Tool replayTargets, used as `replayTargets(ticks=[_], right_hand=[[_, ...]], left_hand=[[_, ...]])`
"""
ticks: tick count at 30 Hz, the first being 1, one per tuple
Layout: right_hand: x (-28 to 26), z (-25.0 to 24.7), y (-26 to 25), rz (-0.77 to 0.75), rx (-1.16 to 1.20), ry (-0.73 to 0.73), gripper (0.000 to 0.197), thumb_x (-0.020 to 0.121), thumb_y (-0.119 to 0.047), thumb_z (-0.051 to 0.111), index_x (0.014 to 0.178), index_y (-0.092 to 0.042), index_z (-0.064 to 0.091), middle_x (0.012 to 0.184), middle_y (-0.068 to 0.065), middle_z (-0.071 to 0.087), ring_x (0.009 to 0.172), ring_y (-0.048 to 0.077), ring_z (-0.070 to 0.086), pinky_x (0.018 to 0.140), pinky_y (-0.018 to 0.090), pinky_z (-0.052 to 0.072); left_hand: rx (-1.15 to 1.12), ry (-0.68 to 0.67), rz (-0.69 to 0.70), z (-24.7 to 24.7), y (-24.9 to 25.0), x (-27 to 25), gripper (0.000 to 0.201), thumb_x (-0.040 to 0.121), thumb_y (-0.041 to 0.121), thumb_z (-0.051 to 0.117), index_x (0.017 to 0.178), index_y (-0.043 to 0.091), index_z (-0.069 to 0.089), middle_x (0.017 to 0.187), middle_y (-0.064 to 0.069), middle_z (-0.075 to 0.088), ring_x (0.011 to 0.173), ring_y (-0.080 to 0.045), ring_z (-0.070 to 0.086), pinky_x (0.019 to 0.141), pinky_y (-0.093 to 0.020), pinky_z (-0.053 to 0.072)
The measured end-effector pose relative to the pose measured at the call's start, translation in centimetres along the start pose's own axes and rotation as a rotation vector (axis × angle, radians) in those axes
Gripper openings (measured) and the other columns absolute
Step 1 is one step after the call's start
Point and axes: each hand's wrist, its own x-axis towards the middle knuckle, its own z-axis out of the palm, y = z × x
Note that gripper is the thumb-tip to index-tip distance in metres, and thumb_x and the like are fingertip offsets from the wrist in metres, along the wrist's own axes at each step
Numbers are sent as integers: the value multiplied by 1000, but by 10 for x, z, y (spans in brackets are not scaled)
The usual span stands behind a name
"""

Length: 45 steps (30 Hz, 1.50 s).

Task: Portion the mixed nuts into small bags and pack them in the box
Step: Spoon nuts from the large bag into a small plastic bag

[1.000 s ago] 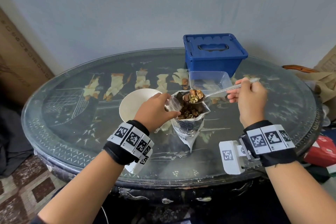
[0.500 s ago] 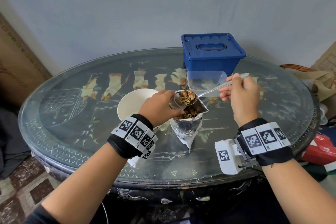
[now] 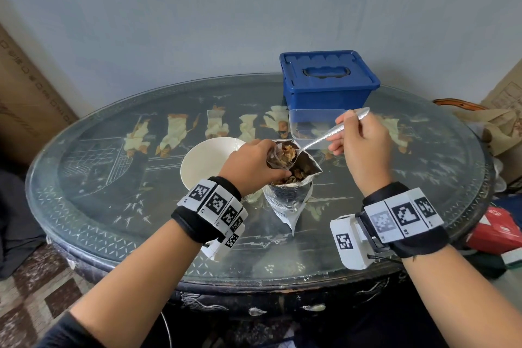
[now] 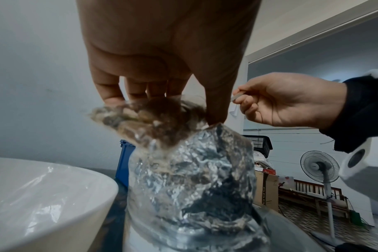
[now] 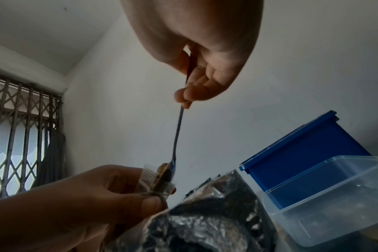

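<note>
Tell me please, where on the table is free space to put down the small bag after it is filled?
Bare glass table top lies left of the white bowl, and also near the front edge between the two forearms. The middle is crowded: bowl, foil nut bag, clear container and blue box stand close together, with both hands working above the foil bag.

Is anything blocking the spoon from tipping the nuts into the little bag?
Nothing visible does. The spoon in the right hand already has its bowl at the mouth of the small clear bag, which the left hand pinches open just above the foil pouch.
</note>
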Motion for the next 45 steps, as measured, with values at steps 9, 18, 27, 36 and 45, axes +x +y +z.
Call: replayTargets(ticks=[9,18,27,36,45], right_hand=[[0,3,-19,-155,-50,-109,23,98,-14,41,83,-9,57,63,6,64,52,10,61,52,20,50],[1,9,-28,-287,-129,-159,20,98,-19,43,86,-12,58,63,0,62,58,8,62,56,21,52],[13,3,-41,-414,-96,-96,18,98,-14,43,85,-14,55,57,-4,56,55,-2,59,54,16,47],[19,-2,-46,-420,-17,-40,21,97,-15,41,89,-5,58,63,3,58,53,0,59,54,17,48],[8,5,-46,-512,-63,-115,20,97,-13,43,86,-6,59,57,-8,56,54,1,60,52,17,48]], left_hand=[[-147,85,4,3,2,-4,52,78,39,70,118,12,53,111,-2,59,98,-16,55,85,-28,47],[-245,174,12,6,1,-8,51,78,35,72,119,11,54,110,-4,61,97,-15,55,83,-22,43],[-380,233,-6,10,-8,-10,49,75,31,75,116,11,55,96,5,59,85,-8,53,66,-2,37],[-438,292,13,13,-15,-14,48,76,32,74,115,13,56,91,13,56,86,-5,54,71,-6,41],[-468,318,30,15,-16,-13,45,76,30,75,113,13,57,85,20,54,81,-4,53,67,-5,40]])
